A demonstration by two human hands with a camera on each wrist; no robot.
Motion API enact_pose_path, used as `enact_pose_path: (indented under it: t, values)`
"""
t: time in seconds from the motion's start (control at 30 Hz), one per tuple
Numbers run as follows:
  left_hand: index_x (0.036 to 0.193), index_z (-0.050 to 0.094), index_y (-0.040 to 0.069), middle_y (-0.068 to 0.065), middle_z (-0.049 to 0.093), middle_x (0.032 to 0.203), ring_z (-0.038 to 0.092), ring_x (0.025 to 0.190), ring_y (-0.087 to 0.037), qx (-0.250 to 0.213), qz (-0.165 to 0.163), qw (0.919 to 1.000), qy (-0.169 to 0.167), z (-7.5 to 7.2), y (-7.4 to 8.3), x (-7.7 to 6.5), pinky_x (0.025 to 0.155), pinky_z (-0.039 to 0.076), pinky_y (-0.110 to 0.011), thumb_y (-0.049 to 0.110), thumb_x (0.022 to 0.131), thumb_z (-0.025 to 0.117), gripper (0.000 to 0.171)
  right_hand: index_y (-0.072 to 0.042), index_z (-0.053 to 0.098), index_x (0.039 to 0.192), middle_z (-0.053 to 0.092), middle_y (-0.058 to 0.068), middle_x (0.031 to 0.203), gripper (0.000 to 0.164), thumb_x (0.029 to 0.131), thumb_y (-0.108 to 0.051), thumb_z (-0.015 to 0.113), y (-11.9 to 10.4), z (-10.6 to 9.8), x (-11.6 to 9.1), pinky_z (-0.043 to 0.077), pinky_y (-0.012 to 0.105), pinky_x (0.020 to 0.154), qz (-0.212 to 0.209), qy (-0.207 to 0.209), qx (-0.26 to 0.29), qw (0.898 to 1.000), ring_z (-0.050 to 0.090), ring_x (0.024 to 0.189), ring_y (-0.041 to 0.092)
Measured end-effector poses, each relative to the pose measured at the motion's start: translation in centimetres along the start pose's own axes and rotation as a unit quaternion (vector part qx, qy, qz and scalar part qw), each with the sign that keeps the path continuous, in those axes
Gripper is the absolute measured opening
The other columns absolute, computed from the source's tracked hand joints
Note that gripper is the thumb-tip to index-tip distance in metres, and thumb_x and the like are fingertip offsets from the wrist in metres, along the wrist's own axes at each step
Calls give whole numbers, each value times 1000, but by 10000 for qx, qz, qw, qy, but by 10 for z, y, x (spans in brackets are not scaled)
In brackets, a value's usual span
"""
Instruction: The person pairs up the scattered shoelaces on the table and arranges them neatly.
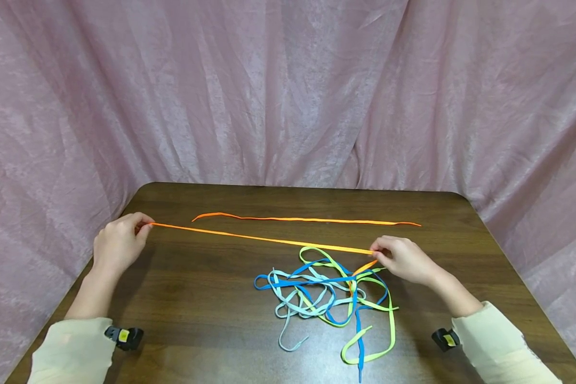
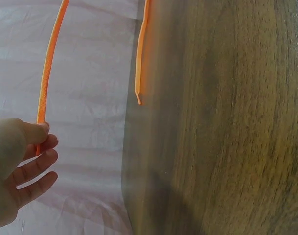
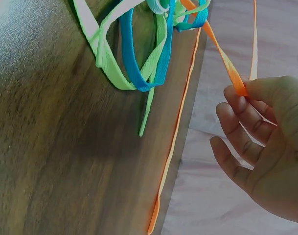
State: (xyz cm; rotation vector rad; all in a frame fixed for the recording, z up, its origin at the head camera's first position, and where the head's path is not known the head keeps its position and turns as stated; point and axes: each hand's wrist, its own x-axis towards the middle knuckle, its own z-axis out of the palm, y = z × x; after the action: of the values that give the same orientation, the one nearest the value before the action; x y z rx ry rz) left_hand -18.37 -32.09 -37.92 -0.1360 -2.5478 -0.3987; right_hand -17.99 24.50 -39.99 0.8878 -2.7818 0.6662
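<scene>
An orange shoelace stretches nearly straight between the two hands, above the table. My left hand pinches its tip between thumb and index finger; the left wrist view shows the other fingers loosely bent. Toward the right, my right hand pinches the same lace between thumb and index finger. From there the lace's remaining part runs down into a tangle of blue, light blue and lime green shoelaces. Where it goes inside the tangle is hidden.
A second orange shoelace lies almost straight across the far part of the brown wooden table. Pink curtains hang behind the table and at its sides. Black wrist straps sit at both sleeve cuffs.
</scene>
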Motion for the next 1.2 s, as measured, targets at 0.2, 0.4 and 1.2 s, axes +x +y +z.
enact_pose_path:
  t: [0.2,0.4,1.2]
  values:
    - [85,66,10,-9,66,80,58,59,-36,8,-93,10000,-9,1,0,-1,45,36,-53,9,81,64,5,-13,64,82,58,-9,73,9,81,-4,64,4,-6,0,42,21,57,20,229,-103,9997,48,63,0]
    - [85,66,11,-8,65,78,57,57,-32,-34,-78,9999,-99,4,2,-1,44,37,-50,8,80,65,5,-15,63,81,57,-9,72,13,80,-2,66,12,-15,-1,39,21,55,-27,644,-198,9977,44,60,1]
    - [86,68,12,-12,67,84,59,60,-34,92,-114,9970,-761,22,-13,-6,42,37,-45,12,82,66,5,-10,67,79,54,-10,66,5,79,-5,66,67,-21,-24,36,23,53,697,461,-589,9948,42,56,4]
